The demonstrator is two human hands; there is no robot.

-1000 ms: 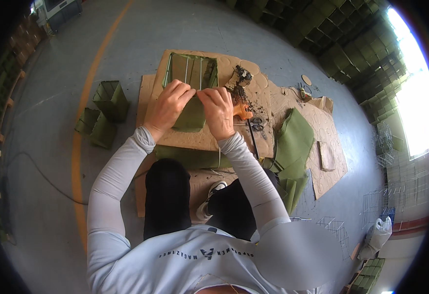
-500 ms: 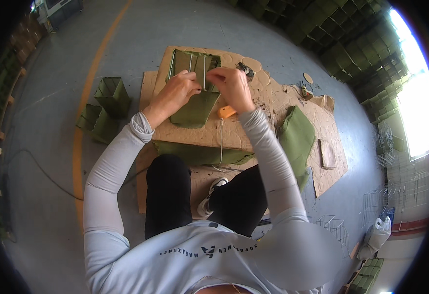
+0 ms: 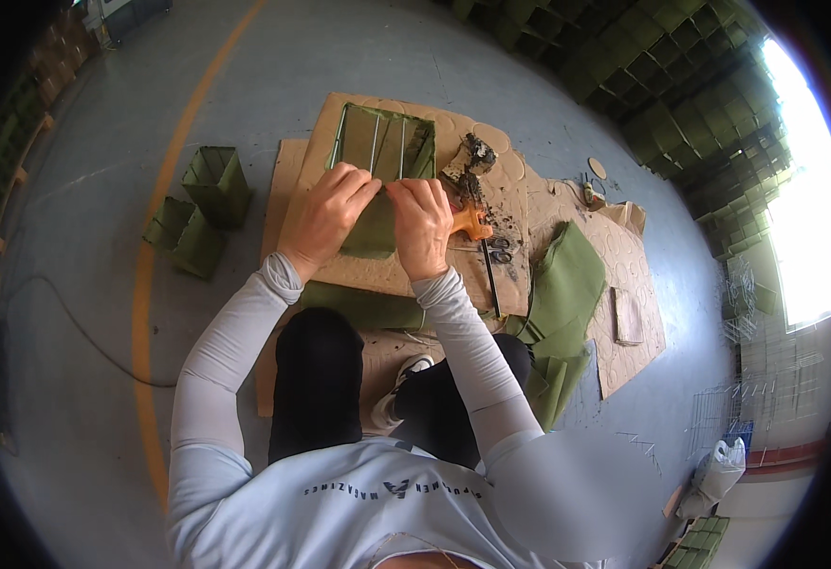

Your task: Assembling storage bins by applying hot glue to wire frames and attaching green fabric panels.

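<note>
On the cardboard-topped work surface (image 3: 306, 204) lies a wire frame (image 3: 375, 137) with green fabric (image 3: 370, 237) in and around it. My left hand (image 3: 328, 213) pinches the fabric at the frame's near edge, fingertips together. Close beside it, my right hand (image 3: 423, 228) pinches the same edge; the fingertips hide exactly what is between them. An orange glue gun (image 3: 472, 223) lies just right of my right hand, with a dark stick (image 3: 490, 275) reaching toward me from it. Black-handled scissors (image 3: 501, 250) rest beside that stick.
Two green fabric boxes (image 3: 216, 185) stand on the floor to the left. Loose green fabric (image 3: 567, 289) lies at the right, near a small flat block (image 3: 627, 315). Dark residue (image 3: 472, 156) covers part of the cardboard. Stacked green boxes (image 3: 624, 76) fill the far right.
Both hands have come down toward me along the frame, and the right hand has moved left, closer to the left. The glue gun, stick and scissors now show more fully.
</note>
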